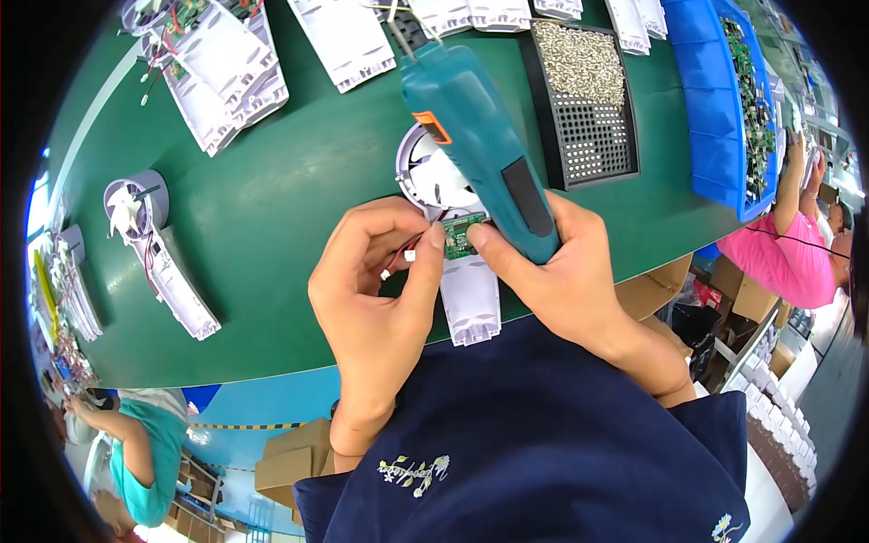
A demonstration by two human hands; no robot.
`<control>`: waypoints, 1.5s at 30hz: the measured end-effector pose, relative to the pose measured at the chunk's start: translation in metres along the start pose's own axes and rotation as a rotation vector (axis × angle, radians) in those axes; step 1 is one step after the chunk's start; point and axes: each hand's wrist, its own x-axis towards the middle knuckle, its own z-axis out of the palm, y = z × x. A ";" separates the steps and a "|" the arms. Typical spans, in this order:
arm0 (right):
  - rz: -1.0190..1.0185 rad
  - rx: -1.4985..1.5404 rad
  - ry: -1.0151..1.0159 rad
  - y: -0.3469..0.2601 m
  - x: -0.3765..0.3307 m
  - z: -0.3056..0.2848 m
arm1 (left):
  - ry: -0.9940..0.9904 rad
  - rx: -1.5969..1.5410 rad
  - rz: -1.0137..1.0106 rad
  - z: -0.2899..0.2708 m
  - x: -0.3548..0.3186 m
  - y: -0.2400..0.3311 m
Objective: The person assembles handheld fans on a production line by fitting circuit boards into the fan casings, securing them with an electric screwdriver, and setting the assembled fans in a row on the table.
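A small green circuit board [463, 237] lies over the white fan housing [470, 303], near the front edge of the green table. My left hand [376, 271] is closed, its thumb pressed to the board's left edge. Red and black wires with white connectors [410, 255] come out beside those fingers. My right hand [570, 271] has its thumb tip on the board's right edge; its other fingers are partly hidden. A teal electric screwdriver [480, 145] hangs from a metal hook above, covering part of my right hand and the round fan end [430, 172].
A black tray [593, 172] of small metal parts stands at the back right, beside a blue bin [715, 109] of circuit boards. Another fan housing [176, 281] lies left; stacked white shells [222, 81] lie at the back. Co-workers sit left and right.
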 end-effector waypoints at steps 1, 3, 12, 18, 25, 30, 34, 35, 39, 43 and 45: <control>0.006 -0.011 -0.003 0.002 0.000 0.000 | 0.010 0.001 0.001 0.000 -0.001 -0.001; 0.007 0.017 0.003 -0.001 0.001 0.003 | 0.031 0.014 -0.001 0.003 -0.002 0.003; 0.011 0.029 0.021 -0.003 0.001 0.004 | 0.092 0.091 0.034 0.009 -0.005 0.003; -0.012 0.010 0.008 -0.004 0.003 0.002 | -0.003 0.224 0.246 0.005 -0.001 -0.009; -0.111 0.001 0.009 0.000 -0.001 -0.003 | -0.148 0.034 -0.050 -0.007 -0.005 -0.003; -0.269 0.696 -0.104 -0.004 -0.010 -0.077 | -0.119 -0.034 -0.064 0.003 -0.004 -0.002; -0.841 0.779 -0.255 -0.020 0.034 -0.109 | -0.128 -0.061 -0.054 0.027 0.010 0.005; -0.953 0.765 -0.305 -0.020 0.044 -0.113 | -0.125 -0.076 -0.040 0.032 0.014 0.005; -1.058 0.764 -0.251 -0.010 0.066 -0.105 | -0.126 -0.064 -0.049 0.039 0.017 0.003; -1.075 0.759 -0.249 -0.002 0.083 -0.103 | -0.099 -0.055 -0.050 0.041 0.016 0.003; -1.098 0.750 -0.203 0.001 0.086 -0.103 | -0.091 -0.031 -0.032 0.041 0.016 0.002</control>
